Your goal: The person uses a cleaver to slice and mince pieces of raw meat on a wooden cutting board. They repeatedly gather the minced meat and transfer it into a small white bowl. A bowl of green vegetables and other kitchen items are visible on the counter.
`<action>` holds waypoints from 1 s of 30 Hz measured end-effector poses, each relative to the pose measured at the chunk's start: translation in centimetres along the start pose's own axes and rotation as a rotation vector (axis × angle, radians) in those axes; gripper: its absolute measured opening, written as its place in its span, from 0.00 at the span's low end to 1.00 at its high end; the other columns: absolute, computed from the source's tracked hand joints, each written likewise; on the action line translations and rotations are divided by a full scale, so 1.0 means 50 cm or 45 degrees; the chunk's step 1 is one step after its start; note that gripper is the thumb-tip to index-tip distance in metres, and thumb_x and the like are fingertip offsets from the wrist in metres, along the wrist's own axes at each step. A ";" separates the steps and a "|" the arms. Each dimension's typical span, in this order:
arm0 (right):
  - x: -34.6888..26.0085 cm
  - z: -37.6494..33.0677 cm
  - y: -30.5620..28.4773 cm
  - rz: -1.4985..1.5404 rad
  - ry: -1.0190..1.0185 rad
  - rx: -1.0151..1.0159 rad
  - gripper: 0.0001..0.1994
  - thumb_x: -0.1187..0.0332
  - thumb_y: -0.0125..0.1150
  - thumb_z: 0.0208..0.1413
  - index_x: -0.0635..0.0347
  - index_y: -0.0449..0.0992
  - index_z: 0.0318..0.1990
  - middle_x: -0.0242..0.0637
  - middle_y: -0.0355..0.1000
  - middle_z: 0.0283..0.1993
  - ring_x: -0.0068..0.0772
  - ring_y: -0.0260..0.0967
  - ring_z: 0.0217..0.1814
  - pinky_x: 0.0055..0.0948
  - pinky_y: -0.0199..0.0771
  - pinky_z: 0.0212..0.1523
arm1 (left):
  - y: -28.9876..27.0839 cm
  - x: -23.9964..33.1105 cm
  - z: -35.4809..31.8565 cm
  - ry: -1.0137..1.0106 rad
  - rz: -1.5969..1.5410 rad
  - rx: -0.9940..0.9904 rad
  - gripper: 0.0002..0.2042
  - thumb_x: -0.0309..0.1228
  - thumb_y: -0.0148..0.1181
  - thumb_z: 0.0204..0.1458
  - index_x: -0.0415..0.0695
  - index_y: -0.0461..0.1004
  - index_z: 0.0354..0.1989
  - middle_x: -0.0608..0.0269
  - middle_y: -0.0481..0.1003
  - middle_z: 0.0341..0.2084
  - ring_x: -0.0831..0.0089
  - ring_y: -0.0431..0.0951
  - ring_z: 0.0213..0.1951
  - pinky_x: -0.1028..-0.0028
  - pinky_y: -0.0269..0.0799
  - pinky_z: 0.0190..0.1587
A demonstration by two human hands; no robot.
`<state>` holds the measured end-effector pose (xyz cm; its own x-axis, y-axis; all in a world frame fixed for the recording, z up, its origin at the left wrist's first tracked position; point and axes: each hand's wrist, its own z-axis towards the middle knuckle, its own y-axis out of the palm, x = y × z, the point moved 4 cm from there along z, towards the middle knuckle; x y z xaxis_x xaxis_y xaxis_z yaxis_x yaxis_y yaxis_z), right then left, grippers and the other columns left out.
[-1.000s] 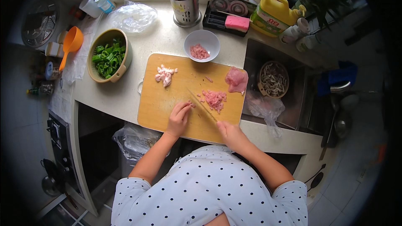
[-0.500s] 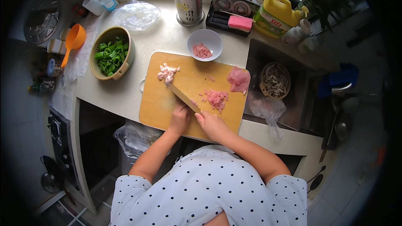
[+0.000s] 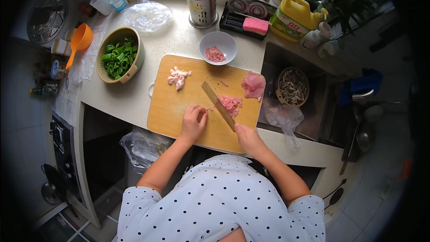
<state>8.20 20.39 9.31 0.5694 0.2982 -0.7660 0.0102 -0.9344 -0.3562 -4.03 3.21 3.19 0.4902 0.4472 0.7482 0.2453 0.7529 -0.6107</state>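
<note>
A wooden cutting board (image 3: 174,107) lies on the pale counter. My right hand (image 3: 247,138) grips the handle of a cleaver (image 3: 217,103), whose blade slants across the board beside a heap of diced pink meat (image 3: 232,103). My left hand (image 3: 192,121) rests on the board with curled fingers, just left of the blade and holding nothing. A small pile of pale meat bits (image 3: 178,77) sits at the board's far left part. A whole pink meat piece (image 3: 253,84) lies at the board's far right corner.
A white bowl (image 3: 218,45) with some diced meat stands behind the board. A bowl of green cut vegetables (image 3: 119,58) is to the left. To the right is a sink (image 3: 309,116) with a strainer basket (image 3: 292,87). A utensil holder (image 3: 202,9), sponge (image 3: 255,25) and yellow bottle (image 3: 296,15) line the back.
The cleaver swung left toward the pale bits half a second ago, then came back to the diced heap. My left hand shifted up beside the blade.
</note>
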 end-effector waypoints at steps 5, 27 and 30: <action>0.010 -0.020 0.024 -0.146 -0.155 -0.004 0.20 0.56 0.44 0.65 0.67 0.74 0.36 0.58 0.73 0.33 0.61 0.72 0.38 0.48 0.71 0.39 | 0.003 -0.006 -0.017 0.052 0.023 0.022 0.05 0.18 0.62 0.43 0.35 0.76 0.29 0.52 0.74 0.32 0.55 0.74 0.36 0.65 0.71 0.39; 0.020 -0.013 -0.007 0.035 -0.009 0.092 0.21 0.55 0.41 0.67 0.68 0.71 0.36 0.53 0.69 0.26 0.52 0.68 0.29 0.41 0.68 0.35 | 0.037 -0.002 0.033 0.195 -0.072 -0.121 0.08 0.22 0.66 0.43 0.40 0.76 0.32 0.57 0.75 0.32 0.58 0.74 0.37 0.64 0.70 0.40; 0.030 -0.009 -0.025 0.133 0.071 0.088 0.22 0.55 0.40 0.67 0.68 0.70 0.35 0.50 0.64 0.23 0.45 0.61 0.24 0.39 0.66 0.32 | 0.019 0.036 0.094 0.556 -0.062 -0.347 0.10 0.26 0.68 0.42 0.41 0.75 0.34 0.59 0.74 0.35 0.58 0.73 0.40 0.65 0.70 0.43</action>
<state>9.43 21.90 8.85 0.6092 0.1868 -0.7707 -0.1072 -0.9435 -0.3134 -6.83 7.02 5.18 0.7619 0.1279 0.6349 0.4568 0.5889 -0.6667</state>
